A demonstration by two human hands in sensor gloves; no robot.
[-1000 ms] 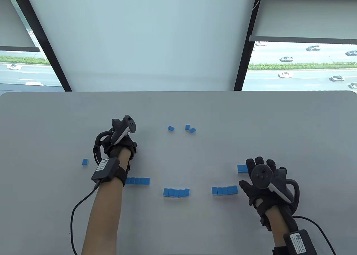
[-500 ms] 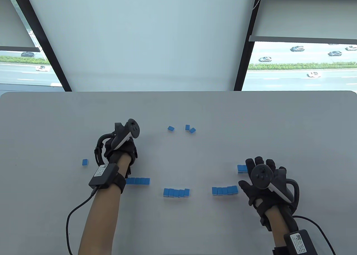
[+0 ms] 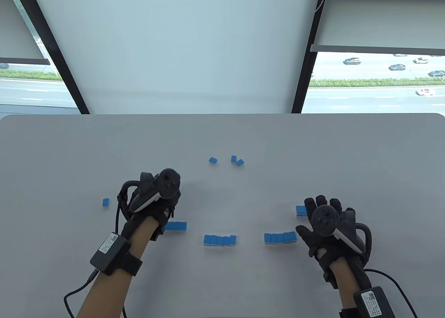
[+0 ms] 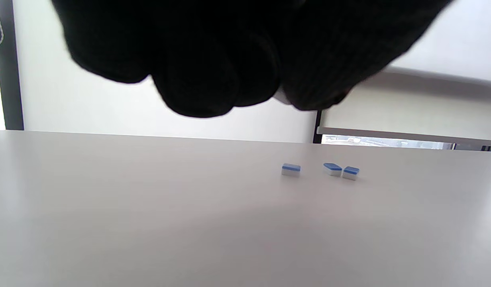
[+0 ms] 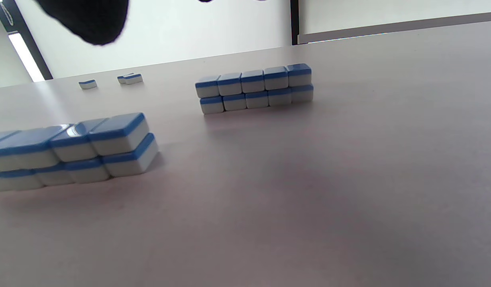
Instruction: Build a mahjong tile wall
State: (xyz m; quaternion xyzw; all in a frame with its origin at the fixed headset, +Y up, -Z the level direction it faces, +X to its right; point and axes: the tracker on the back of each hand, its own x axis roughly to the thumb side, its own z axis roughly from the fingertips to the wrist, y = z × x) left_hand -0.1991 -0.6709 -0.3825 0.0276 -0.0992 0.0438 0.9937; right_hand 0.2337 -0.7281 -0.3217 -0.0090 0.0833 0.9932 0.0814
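Table view: your left hand (image 3: 153,199), fingers curled, hangs just behind the left row of tiles (image 3: 175,225), whose length runs sideways. Your right hand (image 3: 326,227) lies spread beside the right row (image 3: 280,237).

Left wrist view: whether the curled fingers (image 4: 197,79) pinch a tile, I cannot tell.

Both hands wear black knitted sensor gloves. On the back of the left hand (image 3: 153,206) sits a dark tracker (image 3: 158,189) shaped like a VR controller, with a round button face, a pale underside and a looping ring. The right hand (image 3: 328,232) carries a matching tracker (image 3: 328,222). Each wrist has a black strap holding a boxy black module (image 3: 108,253) with a white printed label, and a black cable (image 3: 74,292) trails from it. The forearms are bare of sleeves.
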